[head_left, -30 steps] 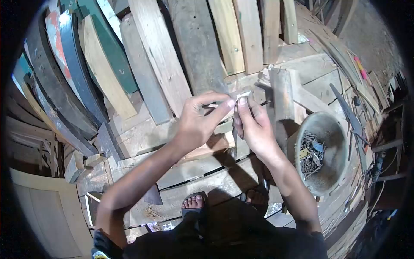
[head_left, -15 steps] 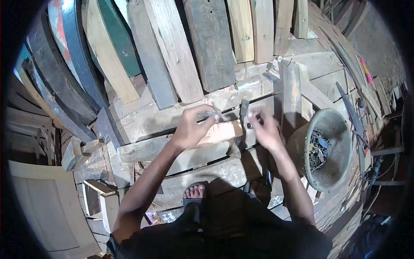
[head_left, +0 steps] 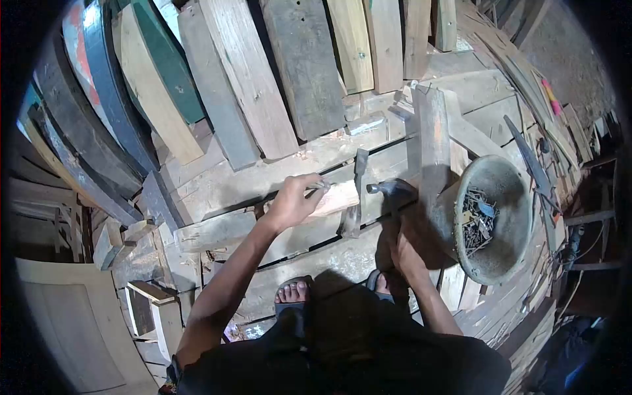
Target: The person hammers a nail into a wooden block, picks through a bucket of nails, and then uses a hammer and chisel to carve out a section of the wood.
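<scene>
My left hand [head_left: 294,203] is closed in a pinch on a thin grey nail [head_left: 318,186], mostly covered by the fingers. Beneath these fingertips lies a short, pale, rough-faced wood block [head_left: 339,199]. My right hand [head_left: 409,255] is wrapped around the handle of a claw hammer [head_left: 393,189]. The hammer's head is just right of the block, apart from it. Between block and hammer, a narrow dark strip [head_left: 360,170] lies across the planks, passing by the block's right end.
A bowl-like container [head_left: 520,227] with many nails and metal scraps stands to my right, beside an upright wood post [head_left: 432,141]. A handsaw [head_left: 530,158] lies beyond it. Long boards [head_left: 253,85] line the far side. A panelled door [head_left: 66,322] is at lower left.
My right hand has moved down and toward me, from beside the dark strip to the hammer's handle; the hammer head now shows clearly. My left hand stays at the block. The view has shifted slightly.
</scene>
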The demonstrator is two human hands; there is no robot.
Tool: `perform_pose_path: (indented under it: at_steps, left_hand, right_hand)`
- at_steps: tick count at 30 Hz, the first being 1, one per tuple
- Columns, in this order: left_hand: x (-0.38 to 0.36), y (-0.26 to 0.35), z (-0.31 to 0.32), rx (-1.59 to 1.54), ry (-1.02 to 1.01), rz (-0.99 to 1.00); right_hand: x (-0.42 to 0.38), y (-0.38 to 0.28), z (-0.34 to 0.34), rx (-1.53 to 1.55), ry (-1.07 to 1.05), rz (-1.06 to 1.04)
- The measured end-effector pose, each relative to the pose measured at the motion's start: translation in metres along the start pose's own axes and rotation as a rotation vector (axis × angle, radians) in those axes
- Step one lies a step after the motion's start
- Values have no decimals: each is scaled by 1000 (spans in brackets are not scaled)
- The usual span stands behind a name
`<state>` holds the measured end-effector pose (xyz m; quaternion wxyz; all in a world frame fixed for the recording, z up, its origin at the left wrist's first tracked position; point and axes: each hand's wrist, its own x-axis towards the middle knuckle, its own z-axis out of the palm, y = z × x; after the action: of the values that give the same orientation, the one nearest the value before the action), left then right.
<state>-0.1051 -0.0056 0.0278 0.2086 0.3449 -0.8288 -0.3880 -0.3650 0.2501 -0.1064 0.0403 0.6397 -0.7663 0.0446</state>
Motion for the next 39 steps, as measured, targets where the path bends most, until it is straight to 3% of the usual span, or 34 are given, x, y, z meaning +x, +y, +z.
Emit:
perform_pose_path:
  at_steps: [3, 5, 6, 9, 12, 17, 18, 20, 23, 24, 30, 39]
  left_hand:
    - [2, 3, -2, 56, -37, -24]
    - [3, 3, -3, 76, -44, 2]
    - [2, 5, -3, 86, -49, 14]
    - [1, 5, -1, 66, -35, 68]
    - [0, 1, 4, 146, 4, 120]
    - [-4, -3, 19, 147, 78, 138]
    - [-6, -4, 22, 128, 103, 138]
    - [-9, -5, 26, 129, 124, 122]
    - [-15, -1, 31, 122, 197, 123]
    - [-17, 2, 32, 133, 206, 118]
    - [-23, -6, 40, 147, 275, 208]
    - [-19, -13, 41, 214, 289, 286]
  right_hand:
    - [0, 4, 1, -56, -127, 5]
    - [2, 11, 32, 150, -49, 69]
    - [3, 8, 40, 215, -114, 72]
    - [12, 20, 30, 872, -718, 569]
    - [24, 13, -8, 1133, -951, 875]
    - [25, -1, -59, 1018, -469, 716]
    - [30, -9, -83, 1021, -359, 606]
    - [52, -29, -165, 1032, -340, 511]
    - [57, -34, -178, 1112, -126, 216]
    - [62, -40, -172, 1032, 80, 42]
    - [59, -52, -207, 1006, -175, 87]
    - [47, -42, -212, 860, -8, 0]
